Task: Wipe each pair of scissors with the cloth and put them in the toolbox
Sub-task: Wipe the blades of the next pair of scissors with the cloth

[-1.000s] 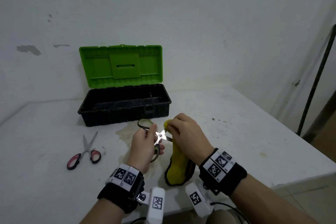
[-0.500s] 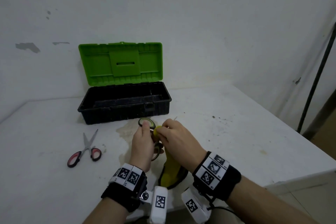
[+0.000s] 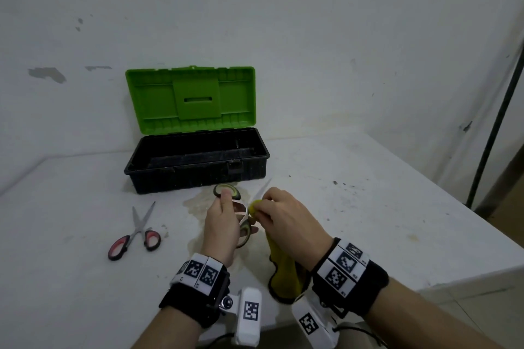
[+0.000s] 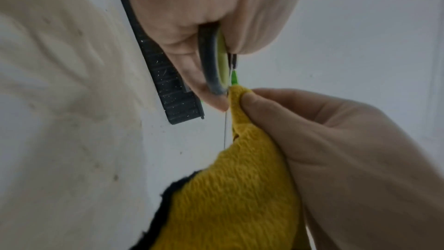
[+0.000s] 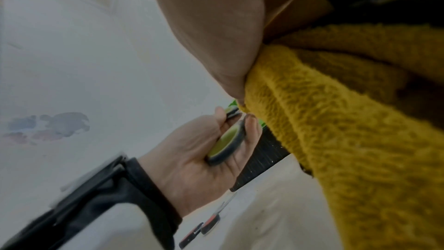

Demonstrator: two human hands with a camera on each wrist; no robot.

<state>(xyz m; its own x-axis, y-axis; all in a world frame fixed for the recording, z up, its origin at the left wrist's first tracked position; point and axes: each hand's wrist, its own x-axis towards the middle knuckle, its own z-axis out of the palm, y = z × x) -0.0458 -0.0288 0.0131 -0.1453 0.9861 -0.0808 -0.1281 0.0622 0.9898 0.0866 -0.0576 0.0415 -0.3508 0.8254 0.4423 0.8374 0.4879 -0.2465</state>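
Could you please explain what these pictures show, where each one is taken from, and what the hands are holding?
There is no machine here: a person works with bare hands and wears three cameras. The wide picture comes from the head; the two close-ups come from cameras strapped to the wrists, below the patterned bands.

On the white table stands an open toolbox with a green lid, and nothing shows inside it. The red scissors lie to its left, untouched.

The left hand holds the green scissors by their handles, blades spread. The right hand pinches a yellow cloth round one blade, wiping it. In the left-wrist view the cloth's tip sits right against a handle ring.
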